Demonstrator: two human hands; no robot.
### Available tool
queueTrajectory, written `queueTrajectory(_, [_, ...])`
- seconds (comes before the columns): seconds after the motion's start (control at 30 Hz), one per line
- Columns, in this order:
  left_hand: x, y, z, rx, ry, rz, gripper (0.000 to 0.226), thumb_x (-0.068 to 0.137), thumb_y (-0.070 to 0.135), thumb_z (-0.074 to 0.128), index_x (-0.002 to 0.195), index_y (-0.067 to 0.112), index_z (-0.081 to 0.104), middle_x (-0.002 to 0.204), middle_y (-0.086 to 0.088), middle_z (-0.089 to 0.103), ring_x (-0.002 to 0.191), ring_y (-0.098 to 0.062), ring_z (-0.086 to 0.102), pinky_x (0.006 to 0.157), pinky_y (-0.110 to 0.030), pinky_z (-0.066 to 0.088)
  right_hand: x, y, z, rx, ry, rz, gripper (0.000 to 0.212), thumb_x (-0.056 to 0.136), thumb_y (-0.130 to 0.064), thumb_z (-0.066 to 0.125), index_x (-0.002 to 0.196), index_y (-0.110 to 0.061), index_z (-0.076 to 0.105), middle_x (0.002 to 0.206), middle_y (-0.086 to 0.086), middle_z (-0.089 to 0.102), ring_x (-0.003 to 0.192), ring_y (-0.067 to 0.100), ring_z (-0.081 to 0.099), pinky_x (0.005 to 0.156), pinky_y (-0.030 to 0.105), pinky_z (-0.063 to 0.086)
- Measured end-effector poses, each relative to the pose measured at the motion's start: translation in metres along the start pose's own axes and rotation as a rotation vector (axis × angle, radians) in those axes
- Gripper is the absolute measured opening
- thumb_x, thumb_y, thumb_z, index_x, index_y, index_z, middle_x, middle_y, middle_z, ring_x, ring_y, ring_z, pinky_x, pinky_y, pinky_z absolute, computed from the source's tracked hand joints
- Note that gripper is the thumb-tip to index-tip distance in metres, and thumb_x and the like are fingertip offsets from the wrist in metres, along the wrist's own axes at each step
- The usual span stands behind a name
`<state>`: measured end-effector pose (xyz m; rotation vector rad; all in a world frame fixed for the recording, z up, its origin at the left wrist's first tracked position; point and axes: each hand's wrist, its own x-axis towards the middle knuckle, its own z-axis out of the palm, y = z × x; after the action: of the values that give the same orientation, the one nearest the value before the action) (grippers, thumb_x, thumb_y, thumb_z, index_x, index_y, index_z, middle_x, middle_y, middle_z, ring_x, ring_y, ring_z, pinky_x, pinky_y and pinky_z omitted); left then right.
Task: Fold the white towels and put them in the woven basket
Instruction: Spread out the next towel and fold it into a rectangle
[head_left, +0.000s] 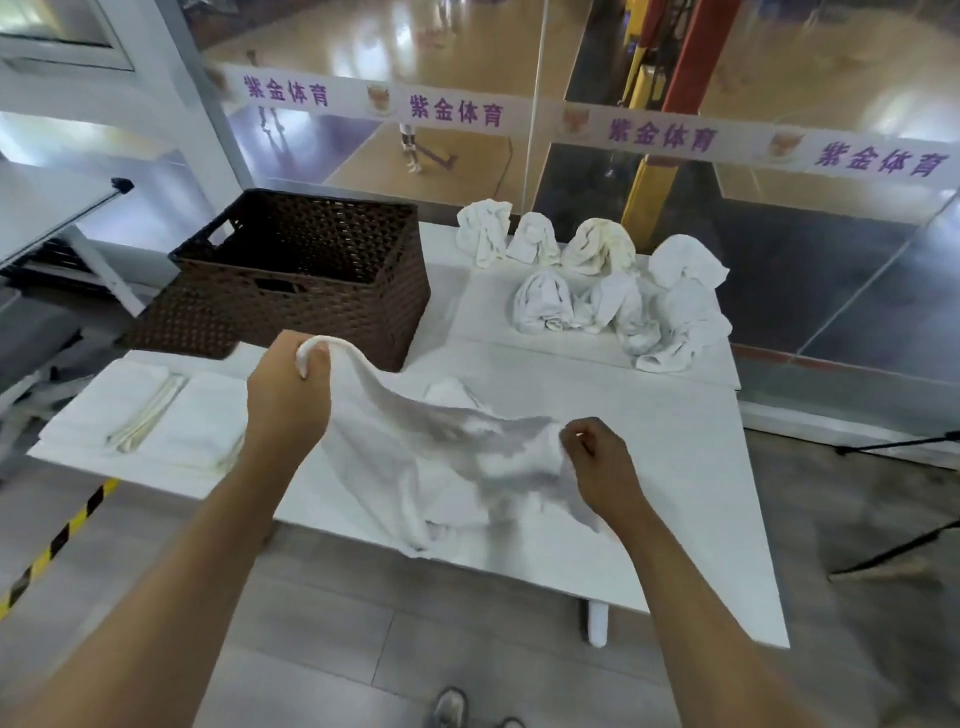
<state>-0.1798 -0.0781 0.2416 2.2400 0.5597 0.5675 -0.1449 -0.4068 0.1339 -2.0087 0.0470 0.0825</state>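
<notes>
A white towel (441, 457) hangs crumpled between my hands above the near part of the white table (675, 467). My left hand (288, 395) grips one corner, lifted high. My right hand (602, 462) pinches another edge lower down, close to the tabletop. The dark brown woven basket (291, 280) stands at the table's back left; its inside looks dark and I cannot tell what it holds. Several crumpled white towels (597, 280) lie bunched at the back right.
Folded white towels (145, 410) lie flat at the table's left end, in front of the basket. A glass wall with a printed banner (660, 132) runs behind the table. A yellow-black floor stripe (57, 540) lies left; tripod legs (893, 551) stand right.
</notes>
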Motion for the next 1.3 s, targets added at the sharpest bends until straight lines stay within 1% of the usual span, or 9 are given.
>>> queueTrajectory(0.17, [-0.021,0.020,0.026,0.070,-0.383,0.397,0.081,0.074,0.045,0.071,0.147,0.028,0.043,0.148,0.007,0.045,0.134,-0.017,0.039,0.113,-0.036,0.030,-0.010,-0.107,-0.013,-0.021,-0.193,-0.284,0.007,0.100,-0.022,0.062,0.093,-0.020,0.065,0.077,0.004,0.065,0.062,0.011,0.051,0.062,0.022,0.042])
queueTrajectory(0.27, [-0.044,0.058,0.048,-0.132,-0.690,0.424,0.065,0.076,0.043,0.082,0.134,0.037,0.054,0.130,0.020,0.060,0.119,-0.003,0.054,0.100,-0.029,0.044,-0.019,-0.150,-0.012,-0.088,-0.244,-0.416,0.008,0.097,-0.024,0.067,0.090,-0.028,0.068,0.075,-0.008,0.067,0.065,0.005,0.057,0.065,0.017,0.046])
queueTrajectory(0.37, [-0.046,0.078,0.054,-0.263,-0.562,0.431,0.015,0.084,0.030,0.077,0.088,0.018,0.069,0.082,0.006,0.070,0.076,-0.009,0.064,0.070,-0.038,0.051,-0.023,-0.161,-0.024,0.066,-0.117,-0.412,0.010,0.094,-0.012,0.069,0.090,-0.021,0.071,0.078,-0.009,0.071,0.075,0.008,0.067,0.069,0.016,0.048])
queueTrajectory(0.57, [-0.044,0.105,0.032,-0.403,-0.465,0.350,0.010,0.087,0.030,0.076,0.081,0.022,0.074,0.079,0.005,0.073,0.078,-0.016,0.069,0.072,-0.037,0.054,-0.039,-0.094,-0.045,0.272,-0.182,-0.169,0.047,0.096,0.004,0.040,0.127,-0.022,0.065,0.128,-0.010,0.068,0.124,0.003,0.057,0.099,0.024,0.043])
queueTrajectory(0.67, [-0.046,0.121,0.019,-0.445,-0.509,0.411,0.017,0.091,0.017,0.072,0.078,0.027,0.072,0.076,0.013,0.072,0.073,-0.003,0.065,0.068,-0.020,0.049,-0.044,-0.087,-0.029,0.271,-0.236,-0.192,0.067,0.093,0.006,0.048,0.145,-0.036,0.048,0.145,-0.020,0.052,0.136,-0.008,0.042,0.093,0.011,0.044])
queueTrajectory(0.93, [-0.047,0.124,-0.019,-0.502,-0.688,0.492,0.014,0.092,0.010,0.062,0.086,0.013,0.074,0.083,0.006,0.072,0.081,-0.009,0.066,0.074,-0.018,0.047,-0.015,-0.071,0.006,0.056,-0.392,-0.205,0.055,0.086,-0.008,0.071,0.127,-0.041,0.056,0.116,-0.001,0.061,0.114,0.013,0.056,0.092,0.027,0.048])
queueTrajectory(1.07, [-0.042,0.112,-0.043,-0.497,-0.730,0.463,0.013,0.090,0.011,0.061,0.090,0.004,0.073,0.092,-0.008,0.073,0.089,-0.023,0.068,0.080,-0.028,0.051,-0.003,-0.075,0.013,0.066,-0.542,-0.216,0.066,0.083,0.003,0.068,0.126,-0.046,0.054,0.131,-0.022,0.052,0.131,0.004,0.044,0.092,0.003,0.037])
queueTrajectory(1.17, [-0.040,0.105,-0.053,-0.401,-0.657,0.443,0.009,0.087,0.017,0.061,0.086,0.014,0.069,0.087,0.001,0.070,0.083,-0.014,0.064,0.076,-0.023,0.048,0.004,-0.088,0.028,0.105,-0.754,-0.231,0.071,0.082,0.002,0.069,0.137,-0.040,0.051,0.133,-0.013,0.060,0.123,0.001,0.053,0.095,0.016,0.048])
queueTrajectory(1.3, [-0.041,0.094,-0.059,-0.269,-0.515,0.420,0.017,0.093,0.000,0.055,0.089,0.011,0.067,0.088,0.001,0.069,0.080,-0.010,0.063,0.069,-0.021,0.049,0.012,-0.069,0.056,-0.162,-0.779,-0.220,0.033,0.074,-0.037,0.081,0.103,-0.024,0.071,0.090,0.001,0.067,0.082,0.011,0.060,0.082,0.041,0.052])
